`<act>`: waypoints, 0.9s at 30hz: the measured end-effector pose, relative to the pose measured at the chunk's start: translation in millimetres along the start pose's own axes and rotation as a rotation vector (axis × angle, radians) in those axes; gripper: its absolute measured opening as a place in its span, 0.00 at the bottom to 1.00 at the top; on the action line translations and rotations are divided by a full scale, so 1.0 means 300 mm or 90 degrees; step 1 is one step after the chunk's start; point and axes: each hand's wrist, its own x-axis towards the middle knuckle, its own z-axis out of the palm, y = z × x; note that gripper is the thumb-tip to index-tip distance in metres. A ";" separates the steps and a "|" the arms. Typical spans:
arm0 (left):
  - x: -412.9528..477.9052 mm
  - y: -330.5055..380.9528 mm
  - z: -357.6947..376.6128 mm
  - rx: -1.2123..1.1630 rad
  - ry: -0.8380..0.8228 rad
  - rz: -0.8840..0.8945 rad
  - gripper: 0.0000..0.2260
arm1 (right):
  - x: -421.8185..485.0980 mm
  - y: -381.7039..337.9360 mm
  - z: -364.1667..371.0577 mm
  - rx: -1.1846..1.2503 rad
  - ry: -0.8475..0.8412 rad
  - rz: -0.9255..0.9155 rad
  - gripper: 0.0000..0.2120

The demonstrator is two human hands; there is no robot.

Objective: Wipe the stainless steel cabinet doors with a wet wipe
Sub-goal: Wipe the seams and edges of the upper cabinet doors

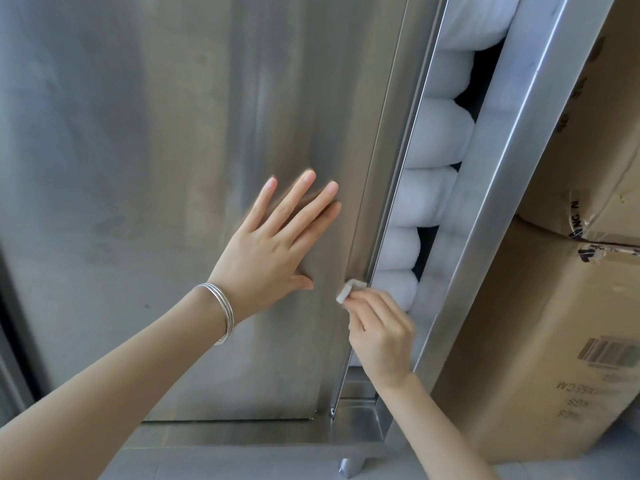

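A brushed steel cabinet door (pixel 173 168) fills the frame's left and centre. The left hand (pixel 266 251) lies flat on it, grip open; the right hand (pixel 381 334) pinches one folded wet wipe (pixel 348 289) against the door's edge, lower centre. White rolls (pixel 440 140) fill the gap; two cardboard boxes (pixel 554 341) stand at right.

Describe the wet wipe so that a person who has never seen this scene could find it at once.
Find the big steel cabinet door and follow its right edge down to the lower part. There the right hand pinches a small folded white wet wipe against that edge. The white rolls inside the cabinet are much larger and rounded; the wipe is tiny, flat and held in fingertips.
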 end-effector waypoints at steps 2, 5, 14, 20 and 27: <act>0.000 0.002 -0.009 0.009 -0.002 0.003 0.53 | -0.033 0.009 -0.023 0.002 -0.064 -0.049 0.12; 0.002 0.010 -0.024 0.007 -0.003 -0.009 0.52 | 0.036 0.011 -0.051 -0.008 -0.130 -0.048 0.13; -0.237 0.145 0.072 -0.061 -0.034 0.001 0.49 | -0.004 -0.005 -0.002 0.009 -0.022 0.036 0.10; -0.297 0.235 0.155 -0.039 -0.079 -0.019 0.52 | -0.327 -0.029 0.043 0.018 -0.082 0.017 0.16; -0.303 0.232 0.187 -0.037 -0.065 -0.018 0.58 | -0.324 -0.040 0.028 0.022 -0.088 0.074 0.13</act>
